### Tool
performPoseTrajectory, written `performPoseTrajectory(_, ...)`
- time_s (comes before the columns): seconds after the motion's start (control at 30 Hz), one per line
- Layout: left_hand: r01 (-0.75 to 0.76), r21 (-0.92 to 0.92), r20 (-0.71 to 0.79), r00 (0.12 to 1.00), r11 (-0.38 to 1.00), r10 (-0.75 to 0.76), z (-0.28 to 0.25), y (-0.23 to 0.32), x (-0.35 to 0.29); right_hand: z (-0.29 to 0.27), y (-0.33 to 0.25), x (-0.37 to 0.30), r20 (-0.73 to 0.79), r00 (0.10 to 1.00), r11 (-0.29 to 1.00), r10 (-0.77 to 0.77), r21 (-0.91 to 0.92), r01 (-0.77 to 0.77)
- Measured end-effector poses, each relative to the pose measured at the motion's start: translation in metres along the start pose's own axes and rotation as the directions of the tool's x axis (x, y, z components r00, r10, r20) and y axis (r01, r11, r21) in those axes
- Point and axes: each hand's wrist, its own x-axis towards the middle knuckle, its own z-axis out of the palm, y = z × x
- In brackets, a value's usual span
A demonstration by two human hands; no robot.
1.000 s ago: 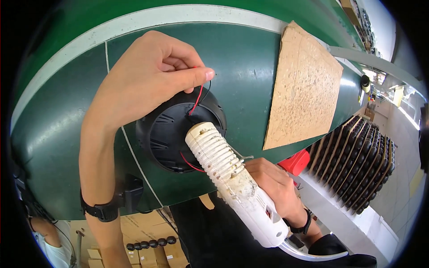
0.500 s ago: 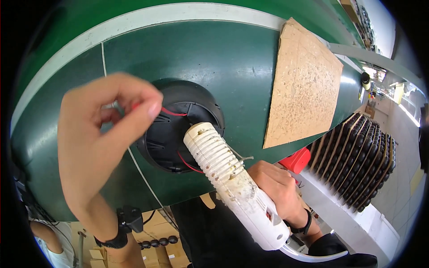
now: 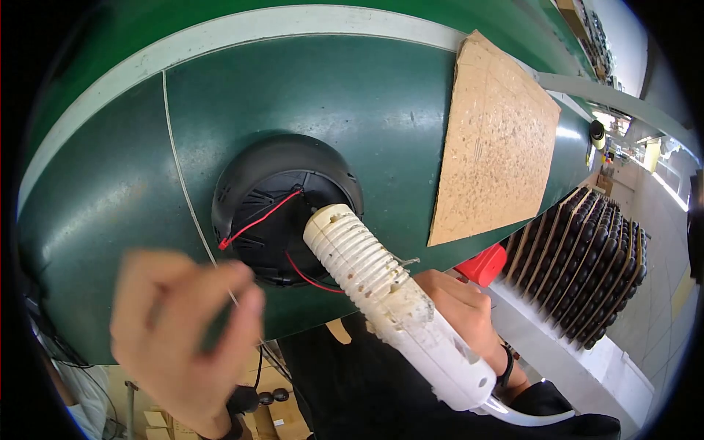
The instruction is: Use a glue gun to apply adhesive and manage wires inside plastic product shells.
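1. We have our left hand (image 3: 183,337) in the lower left of the frame, blurred, its thumb and fingers loosely curved with a gap between them; it looks open, near the black round housing, though the smeared fingertips hide finer detail.
2. We keep our right hand (image 3: 462,312) right of the lower centre, closed around the white tool (image 3: 400,312), which covers part of the grip.
3. We see that tool slanting from the centre of the frame toward the lower right, its ribbed front end (image 3: 359,249) uppermost and overlapping the housing in view; we cannot tell whether the two touch. A pale curved cord (image 3: 528,419) leaves its lower end.
4. We find the black round housing (image 3: 275,229) just left of centre, its hollow side facing us, on the green table (image 3: 389,95).
5. We see a red wire (image 3: 260,218) slanting across the hollow down to a small red connector (image 3: 224,243) at the housing's left edge. A second red wire (image 3: 304,279) curves along the lower part and passes behind the tool.
6. We have a brown cardboard sheet (image 3: 499,147), speckled, at the upper right, a red object (image 3: 485,265) below it, and a stack of black rounded pieces (image 3: 583,271) at the far right.
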Motion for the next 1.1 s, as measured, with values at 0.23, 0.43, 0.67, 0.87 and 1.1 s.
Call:
performPoseTrajectory(0.23,-0.124,0.117,0.313,0.946,0.985,0.082,0.035,0.008,-0.029,0.001,0.011,0.000,0.071,0.991,0.986,0.116,0.112,-0.123)
performPoseTrajectory(0.43,0.097,-0.264,0.058,0.995,0.960,-0.085,0.007,-0.007,0.000,-0.019,0.002,-0.009,0.130,0.983,0.990,0.131,0.029,-0.136)
performPoseTrajectory(0.67,0.364,-0.538,0.300,0.926,0.760,-0.231,0.022,-0.014,0.042,-0.013,0.002,-0.004,0.264,0.964,0.988,-0.023,0.152,-0.018)
performPoseTrajectory(0.87,0.265,-0.627,0.236,0.961,0.733,-0.145,0.032,-0.016,0.054,-0.011,-0.026,0.004,0.246,0.969,1.000,0.027,-0.003,-0.027)
performPoseTrajectory(1.1,0.318,-0.585,0.189,0.948,0.747,-0.256,0.034,-0.010,0.048,-0.013,-0.021,0.004,0.257,0.964,0.997,0.075,-0.026,-0.071)
